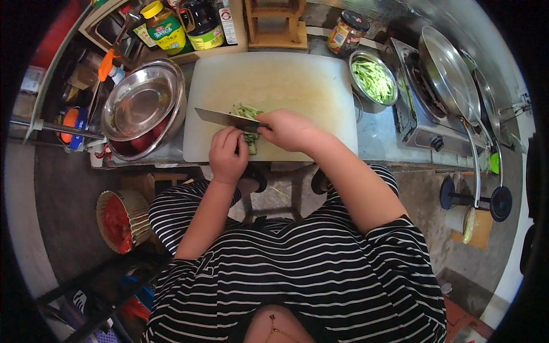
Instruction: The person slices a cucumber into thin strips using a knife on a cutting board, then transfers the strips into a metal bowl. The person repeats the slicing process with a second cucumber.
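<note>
My right hand (pixel 286 129) grips the handle of a kitchen cleaver (pixel 223 118), its broad blade reaching left across the white plastic cutting board (pixel 296 81). Under and just before the blade lie green cucumber pieces (pixel 252 145). My left hand (pixel 228 150) rests on the board with fingers curled against the near side of the blade, beside the cucumber; whatever its fingertips press on is partly hidden. A small heap of cucumber shreds (pixel 245 111) sits beyond the blade.
A steel bowl of green shreds (pixel 373 81) stands right of the board, near a gas stove (pixel 429 124) with a steel pan (pixel 448 73). Stacked steel basins (pixel 139 103) holding dark red produce are at left. Sauce bottles (pixel 165 30) and a jar (pixel 348 32) line the back.
</note>
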The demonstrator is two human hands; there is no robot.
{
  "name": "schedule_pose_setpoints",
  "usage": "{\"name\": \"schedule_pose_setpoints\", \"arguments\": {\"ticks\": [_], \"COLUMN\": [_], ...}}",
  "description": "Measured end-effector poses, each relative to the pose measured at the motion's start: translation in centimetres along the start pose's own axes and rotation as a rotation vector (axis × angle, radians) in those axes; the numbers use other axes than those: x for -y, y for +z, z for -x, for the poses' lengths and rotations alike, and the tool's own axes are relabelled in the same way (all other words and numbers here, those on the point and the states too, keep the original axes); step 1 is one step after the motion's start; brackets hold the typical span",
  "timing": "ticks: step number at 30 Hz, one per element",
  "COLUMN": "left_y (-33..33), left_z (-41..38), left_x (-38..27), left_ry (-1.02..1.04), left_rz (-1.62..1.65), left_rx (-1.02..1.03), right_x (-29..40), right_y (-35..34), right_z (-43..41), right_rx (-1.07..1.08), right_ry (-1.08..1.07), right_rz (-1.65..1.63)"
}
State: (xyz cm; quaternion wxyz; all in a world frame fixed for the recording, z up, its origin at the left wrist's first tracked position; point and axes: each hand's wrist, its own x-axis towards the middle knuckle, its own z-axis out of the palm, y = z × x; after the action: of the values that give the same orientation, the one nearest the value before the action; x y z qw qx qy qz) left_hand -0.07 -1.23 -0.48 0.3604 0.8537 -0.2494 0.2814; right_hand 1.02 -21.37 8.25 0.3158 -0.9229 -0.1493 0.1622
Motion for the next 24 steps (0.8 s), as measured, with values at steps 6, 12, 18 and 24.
{"name": "schedule_pose_setpoints", "arguments": {"ticks": [6, 12, 18, 24], "left_y": [0.2, 0.2, 0.1, 0.2], "left_z": [0.0, -0.1, 0.0, 0.0], "left_x": [-0.2, -0.2, 0.0, 0.0], "left_ry": [0.004, 0.014, 0.007, 0.006], "left_rz": [0.006, 0.002, 0.012, 0.017], "left_rx": [-0.034, -0.02, -0.018, -0.012], "right_x": [1.1, -0.1, -0.9, 0.1], "right_y": [-2.1, 0.5, 1.6, -0.5], "right_z": [2.0, 0.4, -1.0, 0.5], "right_rx": [0.004, -0.028, -0.112, -0.096], "right_ry": [0.026, -0.011, -0.049, 0.01], "right_rz": [0.039, 0.023, -0.063, -0.183]}}
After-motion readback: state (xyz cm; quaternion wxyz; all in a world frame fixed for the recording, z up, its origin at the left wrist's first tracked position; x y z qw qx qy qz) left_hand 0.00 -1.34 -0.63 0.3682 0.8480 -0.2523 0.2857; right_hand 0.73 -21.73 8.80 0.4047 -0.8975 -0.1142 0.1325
